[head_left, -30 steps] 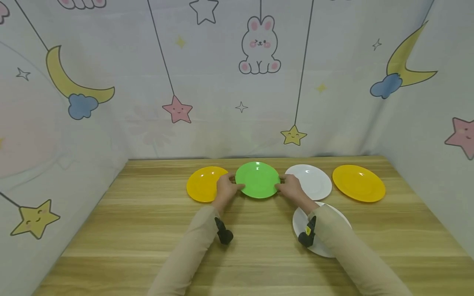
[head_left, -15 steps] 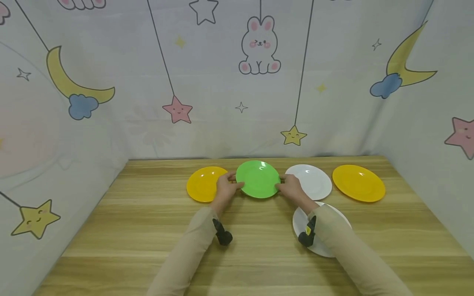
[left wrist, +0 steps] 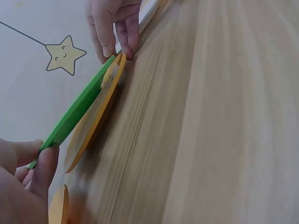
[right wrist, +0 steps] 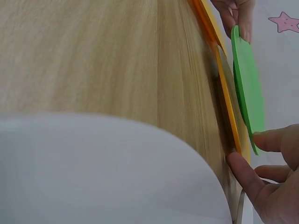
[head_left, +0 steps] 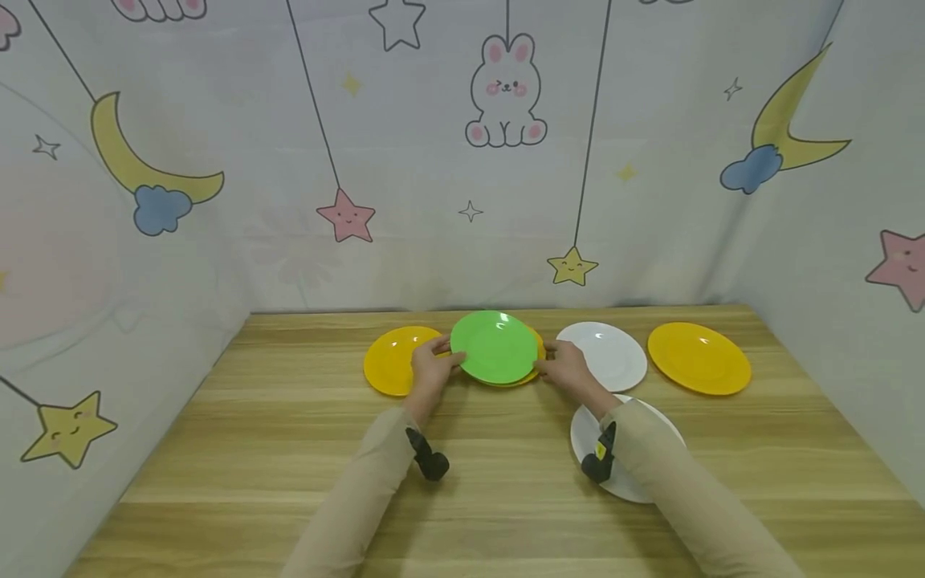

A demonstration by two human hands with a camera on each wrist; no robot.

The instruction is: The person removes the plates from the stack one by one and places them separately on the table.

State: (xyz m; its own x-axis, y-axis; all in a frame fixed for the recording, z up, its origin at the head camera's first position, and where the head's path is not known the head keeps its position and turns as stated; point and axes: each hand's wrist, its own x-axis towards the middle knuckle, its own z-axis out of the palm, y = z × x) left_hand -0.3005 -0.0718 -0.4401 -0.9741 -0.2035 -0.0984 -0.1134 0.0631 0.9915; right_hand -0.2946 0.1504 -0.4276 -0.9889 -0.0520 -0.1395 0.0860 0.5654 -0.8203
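A green plate (head_left: 495,347) is raised and tilted, partly over a yellow plate (head_left: 540,353). At its left rim my left hand (head_left: 432,371) pinches it between thumb and fingers, as the left wrist view shows. My right hand (head_left: 567,368) is at the opposite side. In the right wrist view its thumb touches the rim of the green plate (right wrist: 250,86), while a finger lies against the rim of the yellow plate (right wrist: 228,98) below. A gap shows between the two plates, wider toward the left hand.
Another yellow plate (head_left: 390,363) lies left of the pair, beside my left hand. To the right are a white plate (head_left: 614,353) and a yellow plate (head_left: 699,359). A larger white plate (head_left: 588,437) lies under my right forearm. A patterned curtain (head_left: 419,273) backs the wooden table (head_left: 289,466).
The green plate has lifted at its left side and shifted left with my left hand, uncovering the right edge of the yellow plate beneath. My right hand has barely moved.
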